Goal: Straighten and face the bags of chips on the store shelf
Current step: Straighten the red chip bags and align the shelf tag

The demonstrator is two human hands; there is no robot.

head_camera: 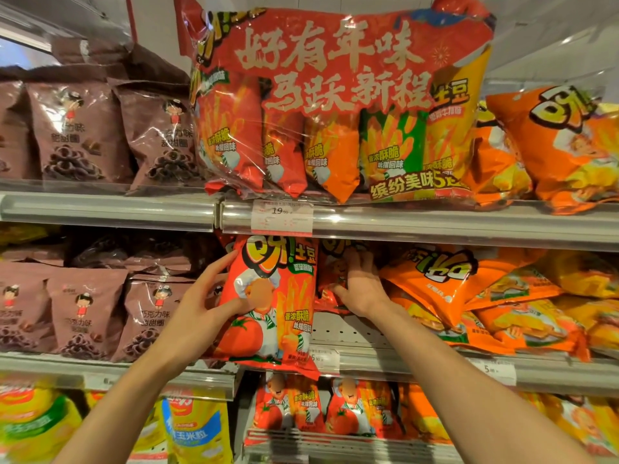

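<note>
So the left hand (197, 306) has the glossy red tomato-flavour chip bag (268, 303) by its left edge, fingers spread behind and thumb pressed across the front. It stands upright and face-out at the front lip of the grey metal middle shelf (402, 360), bottom corner hanging over the rail. Just right of it there's a bare strip of perforated shelf floor. The right hand (361, 286) reaches further back there, fingers curled round a second dark red bag (330, 279) tucked in shadow. Further right, shiny orange chip bags (469, 296) lie slumped in a heap, one upside down.
</note>
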